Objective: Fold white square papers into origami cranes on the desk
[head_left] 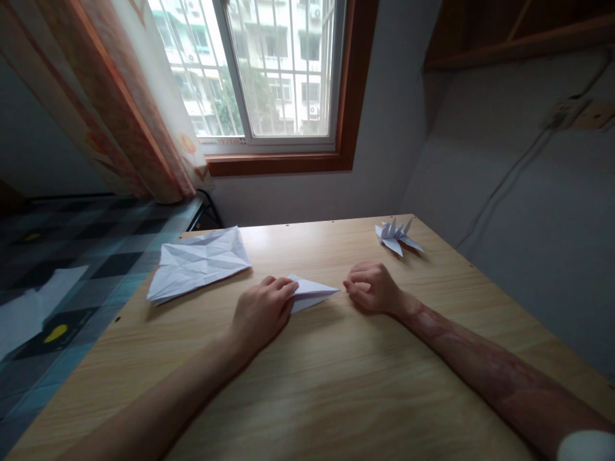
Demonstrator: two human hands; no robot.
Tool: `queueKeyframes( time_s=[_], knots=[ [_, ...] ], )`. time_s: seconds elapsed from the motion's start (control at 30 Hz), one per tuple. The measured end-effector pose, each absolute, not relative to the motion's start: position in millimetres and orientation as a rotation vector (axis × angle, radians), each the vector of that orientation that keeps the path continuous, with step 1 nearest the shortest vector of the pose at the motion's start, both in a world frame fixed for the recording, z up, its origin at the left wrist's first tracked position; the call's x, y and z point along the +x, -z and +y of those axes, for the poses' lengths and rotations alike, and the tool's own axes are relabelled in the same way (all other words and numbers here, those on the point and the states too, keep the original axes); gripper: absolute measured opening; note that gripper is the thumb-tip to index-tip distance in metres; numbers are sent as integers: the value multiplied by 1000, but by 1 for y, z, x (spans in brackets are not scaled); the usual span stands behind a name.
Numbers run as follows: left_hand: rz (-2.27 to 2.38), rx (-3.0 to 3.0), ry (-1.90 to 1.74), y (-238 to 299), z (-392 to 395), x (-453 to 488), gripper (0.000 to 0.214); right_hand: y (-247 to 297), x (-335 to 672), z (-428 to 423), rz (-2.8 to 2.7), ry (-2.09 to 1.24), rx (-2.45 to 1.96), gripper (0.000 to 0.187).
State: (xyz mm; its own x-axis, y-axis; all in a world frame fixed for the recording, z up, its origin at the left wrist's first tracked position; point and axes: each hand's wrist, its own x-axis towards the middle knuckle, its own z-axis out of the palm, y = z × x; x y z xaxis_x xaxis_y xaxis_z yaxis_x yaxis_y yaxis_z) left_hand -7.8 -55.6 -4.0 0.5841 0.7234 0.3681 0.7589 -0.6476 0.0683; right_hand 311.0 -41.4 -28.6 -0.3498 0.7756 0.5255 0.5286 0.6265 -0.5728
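One wooden table (327, 397): left hand (263, 308) clasping one folded paper (313, 294), right hand (377, 288) pinched together, just beside its tip

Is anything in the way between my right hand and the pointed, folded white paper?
Nothing visible; just pale wooden tabletop separates your right hand from the folded white paper, whose opposite end your left hand covers.

The left hand (266, 301) covers the nine o'clock end of the folded paper (314, 292), hiding that end's shape. Toward three o'clock, the small paper figures (393, 238) overlap, too tangled to count. The picture's edges cut off the window (283, 77) at eleven, the loose paper (29, 314) at nine and a white item (587, 446) at four, too little showing to name.
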Motion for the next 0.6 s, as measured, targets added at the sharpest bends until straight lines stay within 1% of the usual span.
queueKeyframes(
  time_s=[0.1, 0.13, 0.2, 0.27, 0.33, 0.47, 0.53, 0.6],
  knots=[
    [-1382, -2646, 733, 4, -54, -8, 30, 18, 302, -42, -2099, -378, -1061, 26],
    [-1421, -2636, 793, 4, -54, -7, 31, 14, 298, -44, -2078, -394, -1093, 30],
    [-1484, -2649, 903, 3, -55, -4, 32, 9, 287, -49, -2066, -531, -1127, 51],
    [-1521, -2695, 1014, 2, -57, 0, 33, 7, 273, -57, -2057, -686, -1136, 59],
    [-1538, -2730, 1151, 2, -59, 6, 32, 9, 261, -65, -2020, -748, -1135, 64],
    [-1537, -2787, 1384, 5, -64, 16, 27, 19, 245, -74, -1924, -699, -1237, 54],
    [-1536, -2818, 1424, 6, -67, 19, 26, 21, 243, -75, -1922, -664, -1223, 46],
    [-1516, -2838, 1423, 7, -69, 20, 27, 22, 242, -76, -1935, -672, -1175, 44]
  ],
)
